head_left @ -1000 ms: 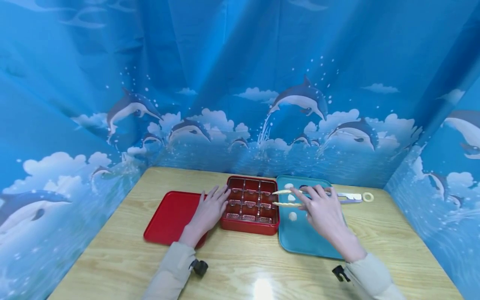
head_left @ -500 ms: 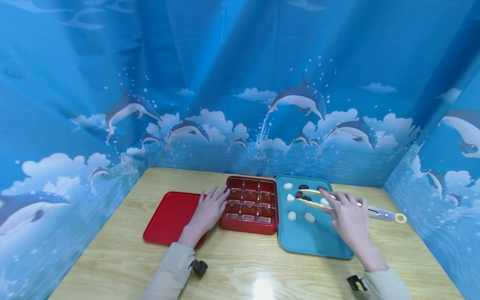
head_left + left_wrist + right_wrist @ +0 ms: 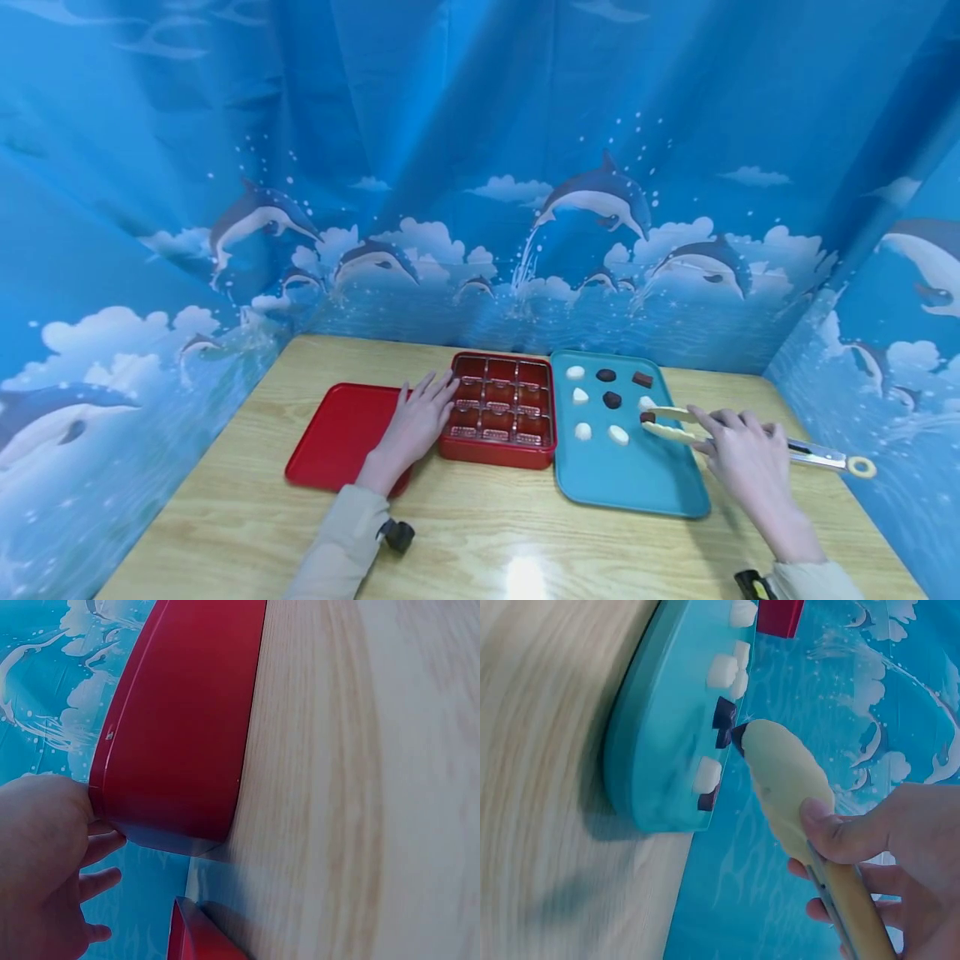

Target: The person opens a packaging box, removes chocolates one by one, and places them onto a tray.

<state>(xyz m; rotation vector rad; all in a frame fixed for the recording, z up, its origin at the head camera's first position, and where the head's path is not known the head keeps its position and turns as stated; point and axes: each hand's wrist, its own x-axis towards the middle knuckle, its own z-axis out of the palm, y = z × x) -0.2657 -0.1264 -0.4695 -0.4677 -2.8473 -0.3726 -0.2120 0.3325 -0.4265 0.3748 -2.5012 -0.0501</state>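
Observation:
My right hand [image 3: 750, 460] grips food tongs [image 3: 667, 431] with cream tips and a metal handle, over the right side of a blue tray [image 3: 630, 487]. Between the tong tips sits a small dark brown chocolate [image 3: 647, 417]; in the right wrist view this dark chocolate [image 3: 738, 739] shows at the tip, raised above the tray. Several white and dark chocolates lie on the tray, among them a white one [image 3: 618, 435] and a dark one [image 3: 612, 400]. My left hand [image 3: 417, 421], fingers extended, rests at the left rim of a red divided box [image 3: 495, 452] with clear compartments.
A flat red lid [image 3: 341, 437] lies left of the box, partly under my left forearm. The blue tray stands close against the box's right side. A dolphin-print curtain [image 3: 450, 167] hangs behind the wooden table [image 3: 465, 533].
My right hand has moved right with the tongs, from the box's right edge across the tray. The dark chocolate between the tips travelled along. My left hand has stayed at the box.

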